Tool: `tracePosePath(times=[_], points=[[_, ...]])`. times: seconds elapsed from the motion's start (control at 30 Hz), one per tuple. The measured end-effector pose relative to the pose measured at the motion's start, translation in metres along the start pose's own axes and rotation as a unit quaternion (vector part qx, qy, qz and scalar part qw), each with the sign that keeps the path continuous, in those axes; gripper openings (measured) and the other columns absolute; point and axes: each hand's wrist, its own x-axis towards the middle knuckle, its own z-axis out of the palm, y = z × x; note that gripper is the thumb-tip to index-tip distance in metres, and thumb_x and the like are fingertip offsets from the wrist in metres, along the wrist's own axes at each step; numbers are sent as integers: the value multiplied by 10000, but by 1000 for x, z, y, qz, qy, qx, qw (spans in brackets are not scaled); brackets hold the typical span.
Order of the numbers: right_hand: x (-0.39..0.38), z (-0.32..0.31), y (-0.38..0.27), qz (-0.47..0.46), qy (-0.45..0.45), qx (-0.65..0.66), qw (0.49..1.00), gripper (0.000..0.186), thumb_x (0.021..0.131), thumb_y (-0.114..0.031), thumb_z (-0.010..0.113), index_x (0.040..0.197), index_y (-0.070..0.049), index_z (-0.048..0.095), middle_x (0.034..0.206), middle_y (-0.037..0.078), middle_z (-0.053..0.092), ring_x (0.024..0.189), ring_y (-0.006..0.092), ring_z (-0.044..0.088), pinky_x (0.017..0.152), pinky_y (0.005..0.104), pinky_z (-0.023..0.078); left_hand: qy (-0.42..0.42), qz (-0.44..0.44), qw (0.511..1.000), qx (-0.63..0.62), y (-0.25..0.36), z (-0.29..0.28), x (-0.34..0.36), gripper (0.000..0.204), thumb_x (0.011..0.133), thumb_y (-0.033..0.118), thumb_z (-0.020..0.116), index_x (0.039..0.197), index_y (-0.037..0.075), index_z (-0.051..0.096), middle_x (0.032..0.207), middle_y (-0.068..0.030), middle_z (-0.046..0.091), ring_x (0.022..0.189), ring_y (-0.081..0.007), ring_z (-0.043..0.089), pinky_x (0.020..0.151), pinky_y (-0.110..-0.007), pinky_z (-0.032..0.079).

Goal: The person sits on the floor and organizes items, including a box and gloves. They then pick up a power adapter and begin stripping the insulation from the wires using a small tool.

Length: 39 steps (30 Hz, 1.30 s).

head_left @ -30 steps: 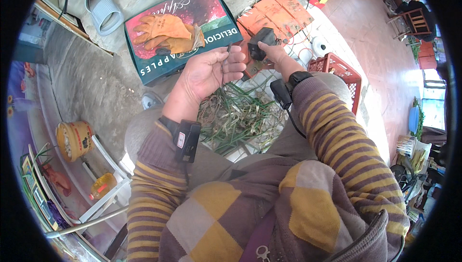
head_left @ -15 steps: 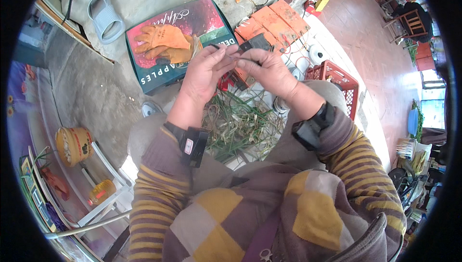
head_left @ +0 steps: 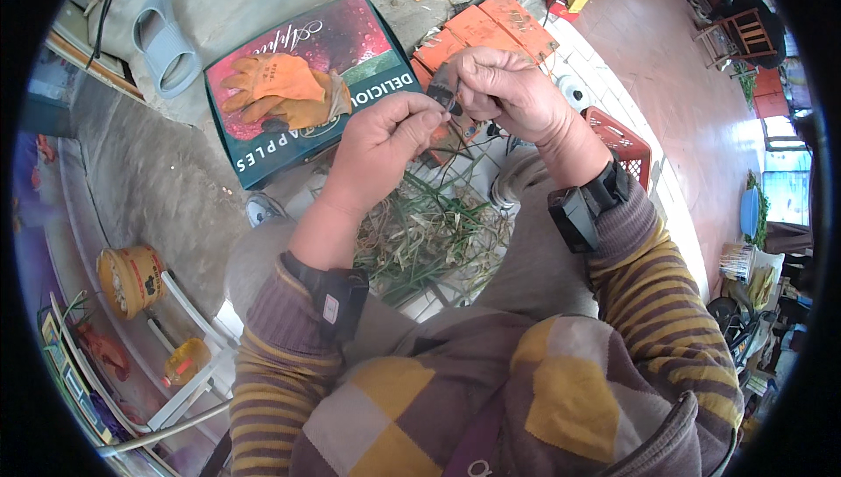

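Observation:
My left hand [head_left: 392,140] is closed, thumb pressed to the bent fingers. Close beside it and a little higher, my right hand [head_left: 517,96] is closed too, its fingers curled in a pinch. Something thin and small shows between the two sets of fingertips, too fine to name. Just behind the fingers is a dark grey or black piece [head_left: 441,90]; I cannot tell if it is held. Below my hands, between my knees, lies a tangled heap of green stalks and pale dry leaves [head_left: 429,240].
Orange gloves [head_left: 280,83] lie on a printed fruit carton [head_left: 385,52]. An orange box [head_left: 517,26] stands behind my hands. To the right are a white roll [head_left: 574,93] and a red plastic crate [head_left: 618,148]. A grey slipper [head_left: 166,48] and a yellow bucket [head_left: 131,280] are left.
My right hand has turned and moved up and right, its fingers now curled. My left hand has dropped slightly and closed more. The view has shifted a little.

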Motion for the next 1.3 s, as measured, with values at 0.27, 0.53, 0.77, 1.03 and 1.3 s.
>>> tracePosePath(times=[0.27, 0.53, 0.77, 1.03, 1.3], points=[[4, -1, 2, 9, 68, -4, 998, 231, 896, -266, 574, 777, -68, 580, 651, -56, 474, 506, 19, 310, 451, 189, 237, 53, 36, 998, 3, 6, 13, 1, 110, 867, 104, 588, 849, -2, 613, 671, 23, 538, 633, -41, 469, 574, -199, 403], [6, -2, 7, -14, 122, -87, 989, 256, 886, -293, 585, 746, -80, 578, 639, -58, 465, 516, 22, 305, 459, 193, 245, 61, 71, 991, 99, 4, 12, -2, 105, 859, 98, 605, 835, -4, 615, 710, 30, 561, 667, -45, 476, 609, -210, 402], [5, -4, 3, -9, 144, -145, 979, 275, 881, -305, 595, 709, -90, 579, 628, -58, 462, 540, 42, 342, 494, 201, 278, 77, 110, 980, 147, 2, 13, -6, 101, 845, 93, 593, 809, -2, 603, 644, -9, 567, 576, -78, 497, 538, -241, 413], [4, -10, 4, 32, 148, -176, 973, 286, 879, -294, 606, 692, -79, 577, 632, -54, 471, 557, 40, 362, 506, 201, 292, 94, 52, 987, 117, -2, 8, -8, 118, 839, 108, 593, 801, -1, 620, 660, -18, 582, 606, -79, 511, 570, -242, 420], [3, -30, 16, 27, 178, -305, 935, 237, 880, -231, 594, 730, -50, 625, 667, -20, 555, 665, 68, 494, 642, 238, 413, 76, 16, 987, 141, -8, 4, -17, 133, 842, 126, 605, 821, -4, 626, 690, 16, 570, 651, -51, 485, 603, -225, 409]])
